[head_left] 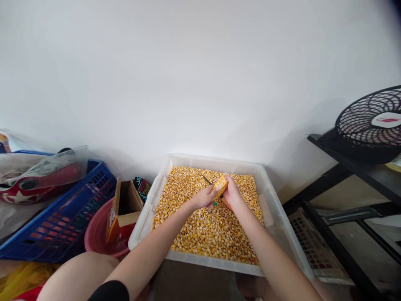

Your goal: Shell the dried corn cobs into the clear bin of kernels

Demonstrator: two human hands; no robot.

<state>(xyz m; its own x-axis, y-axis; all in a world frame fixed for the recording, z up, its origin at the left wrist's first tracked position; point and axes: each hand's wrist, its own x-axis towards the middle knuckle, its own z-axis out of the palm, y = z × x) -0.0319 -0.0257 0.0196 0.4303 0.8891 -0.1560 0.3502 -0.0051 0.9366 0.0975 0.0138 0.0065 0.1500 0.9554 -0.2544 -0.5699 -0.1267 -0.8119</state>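
A clear plastic tub (142, 225) full of loose yellow corn kernels (206, 230) sits on the floor in front of me. Over its far half, my right hand (233, 194) holds a yellow corn cob (221, 187). My left hand (203, 196) grips a thin dark tool (206, 180) with a green handle end, its tip pointing up-left beside the cob. Both hands touch around the cob above the kernels.
A red basin (97, 238) holding an open cardboard box (123, 209) stands left of the tub. Further left is a blue crate (62, 217) with bagged items. A black rack (344, 196) with a fan (372, 125) stands at the right. A white wall is behind.
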